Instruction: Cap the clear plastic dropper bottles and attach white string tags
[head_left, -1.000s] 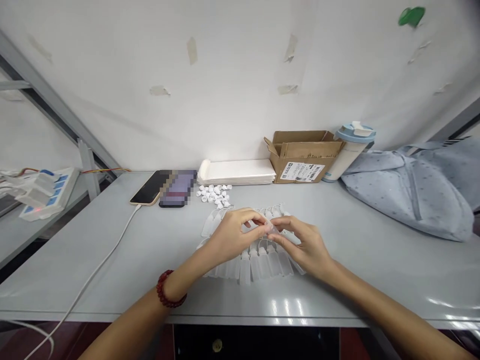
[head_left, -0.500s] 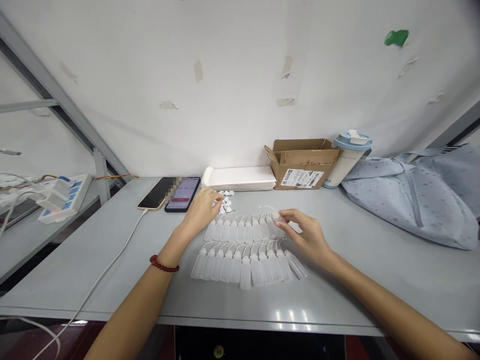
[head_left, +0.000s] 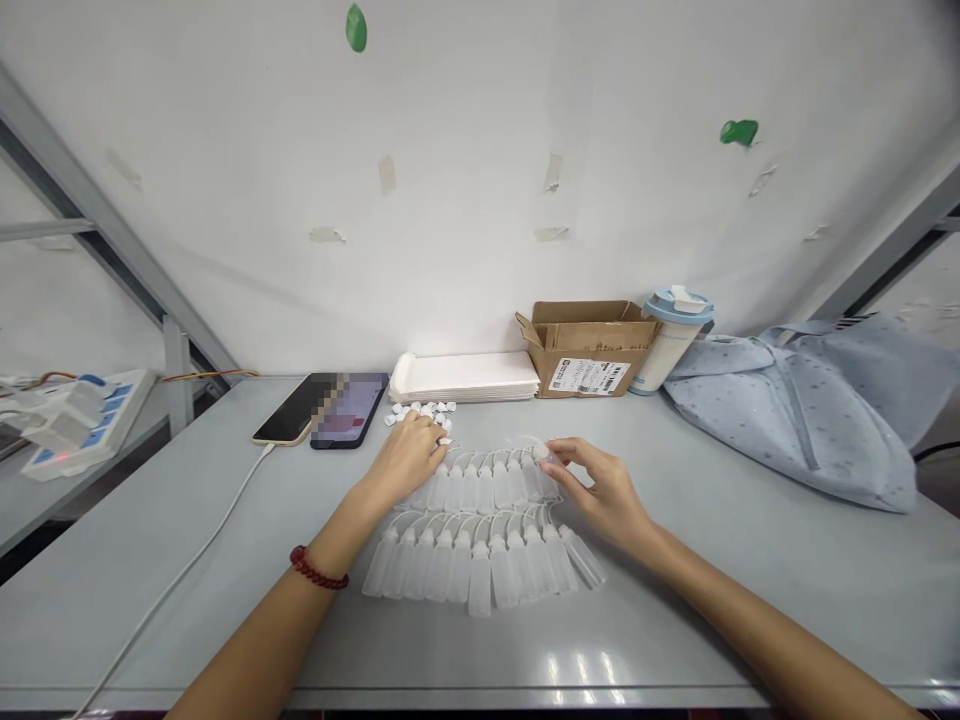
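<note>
Two rows of small translucent squeeze bottles [head_left: 480, 520] lie side by side on the grey table [head_left: 750, 560]. My right hand [head_left: 600, 490] pinches one small bottle [head_left: 541, 455] at the right end of the far row. My left hand [head_left: 409, 455] reaches over the far row's left end, fingers curled down at a heap of small white caps [head_left: 420, 411]. Whether the left fingers hold a cap is hidden. A red bead bracelet [head_left: 316, 572] sits on my left wrist.
Two phones [head_left: 330, 407] lie at the back left, one on a white cable [head_left: 187, 560]. A stack of white trays [head_left: 465, 376], a cardboard box [head_left: 589, 345], a lidded cup [head_left: 667, 338] and a blue cloth bag [head_left: 795, 410] line the back. A power strip [head_left: 82, 415] sits far left.
My left hand left the bottle held between both hands and reached back left to the white caps. My right hand kept the bottle and stayed by the far row.
</note>
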